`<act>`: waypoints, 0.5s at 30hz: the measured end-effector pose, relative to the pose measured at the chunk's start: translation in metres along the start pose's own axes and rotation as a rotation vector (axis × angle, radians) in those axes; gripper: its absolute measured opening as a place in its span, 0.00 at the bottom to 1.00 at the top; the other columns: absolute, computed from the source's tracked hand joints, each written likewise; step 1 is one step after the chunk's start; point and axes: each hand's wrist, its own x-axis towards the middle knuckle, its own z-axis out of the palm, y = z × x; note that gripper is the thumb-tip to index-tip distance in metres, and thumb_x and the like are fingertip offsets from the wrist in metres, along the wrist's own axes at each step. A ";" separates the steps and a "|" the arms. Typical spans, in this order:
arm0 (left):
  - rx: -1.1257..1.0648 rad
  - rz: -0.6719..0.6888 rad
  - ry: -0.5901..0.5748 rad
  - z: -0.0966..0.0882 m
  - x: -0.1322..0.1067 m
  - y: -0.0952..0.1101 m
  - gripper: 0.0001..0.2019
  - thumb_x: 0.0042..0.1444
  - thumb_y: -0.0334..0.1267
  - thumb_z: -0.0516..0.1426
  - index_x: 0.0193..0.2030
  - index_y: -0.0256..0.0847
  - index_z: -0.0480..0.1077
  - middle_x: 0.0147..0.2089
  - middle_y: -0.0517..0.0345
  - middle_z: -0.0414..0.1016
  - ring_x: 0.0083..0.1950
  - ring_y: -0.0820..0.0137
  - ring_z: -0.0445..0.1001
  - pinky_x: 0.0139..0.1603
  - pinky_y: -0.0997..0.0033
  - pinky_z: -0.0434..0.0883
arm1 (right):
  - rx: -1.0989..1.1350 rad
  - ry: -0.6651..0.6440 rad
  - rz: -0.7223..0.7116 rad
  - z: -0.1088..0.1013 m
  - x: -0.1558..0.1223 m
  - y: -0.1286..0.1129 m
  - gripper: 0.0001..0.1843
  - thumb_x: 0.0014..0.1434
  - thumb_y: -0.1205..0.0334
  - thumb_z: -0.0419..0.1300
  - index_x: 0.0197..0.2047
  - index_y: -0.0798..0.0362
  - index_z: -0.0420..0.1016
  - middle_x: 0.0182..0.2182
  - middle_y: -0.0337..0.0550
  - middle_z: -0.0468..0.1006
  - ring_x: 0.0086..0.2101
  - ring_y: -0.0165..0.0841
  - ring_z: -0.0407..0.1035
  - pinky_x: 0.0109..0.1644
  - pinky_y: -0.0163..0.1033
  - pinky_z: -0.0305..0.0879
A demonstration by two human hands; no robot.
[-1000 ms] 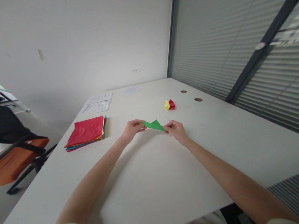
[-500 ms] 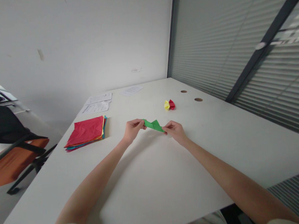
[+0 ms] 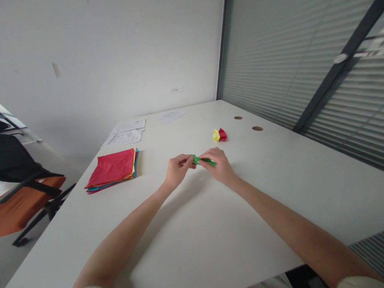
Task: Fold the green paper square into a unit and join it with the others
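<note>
A folded piece of green paper [image 3: 204, 161] is held just above the white table [image 3: 195, 228], near its middle. My left hand [image 3: 178, 170] pinches the paper's left end. My right hand [image 3: 219, 165] is closed over its right part and covers much of it. The two hands are close together, almost touching. Only a small strip of green shows between the fingers.
A stack of coloured paper sheets [image 3: 113, 168], red on top, lies to the left. A small yellow and red folded paper piece [image 3: 219, 135] sits beyond the hands. Printed white sheets [image 3: 125, 132] lie at the far left edge. An orange chair [image 3: 19, 198] stands left of the table.
The hands have come together. The green paper, stretched out between them before, is now bunched shorter, with my right hand moved left over it.
</note>
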 end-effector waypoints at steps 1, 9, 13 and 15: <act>-0.001 0.014 0.008 0.000 0.000 0.002 0.14 0.49 0.46 0.64 0.32 0.34 0.77 0.31 0.54 0.77 0.29 0.70 0.76 0.34 0.65 0.79 | 0.013 -0.013 -0.007 0.001 0.005 -0.002 0.08 0.60 0.55 0.60 0.35 0.50 0.76 0.29 0.42 0.77 0.36 0.37 0.68 0.45 0.45 0.60; 0.054 0.139 0.104 -0.007 0.002 0.026 0.13 0.49 0.46 0.63 0.33 0.36 0.78 0.34 0.53 0.79 0.31 0.70 0.77 0.37 0.66 0.78 | 0.261 -0.075 -0.072 0.003 0.043 -0.009 0.12 0.60 0.52 0.60 0.32 0.50 0.78 0.28 0.42 0.77 0.32 0.34 0.68 0.39 0.41 0.63; 0.047 0.154 0.127 -0.009 0.002 0.037 0.14 0.49 0.46 0.64 0.32 0.36 0.78 0.33 0.52 0.79 0.31 0.69 0.77 0.36 0.65 0.78 | 0.302 -0.050 -0.070 0.002 0.048 -0.014 0.10 0.59 0.52 0.61 0.34 0.48 0.79 0.28 0.42 0.77 0.32 0.34 0.68 0.39 0.41 0.64; 0.043 0.169 0.130 -0.009 0.002 0.040 0.13 0.48 0.46 0.64 0.32 0.36 0.78 0.33 0.52 0.79 0.30 0.69 0.77 0.36 0.66 0.78 | 0.316 -0.033 -0.078 0.002 0.048 -0.015 0.09 0.59 0.54 0.61 0.34 0.48 0.80 0.28 0.42 0.77 0.33 0.34 0.69 0.40 0.42 0.65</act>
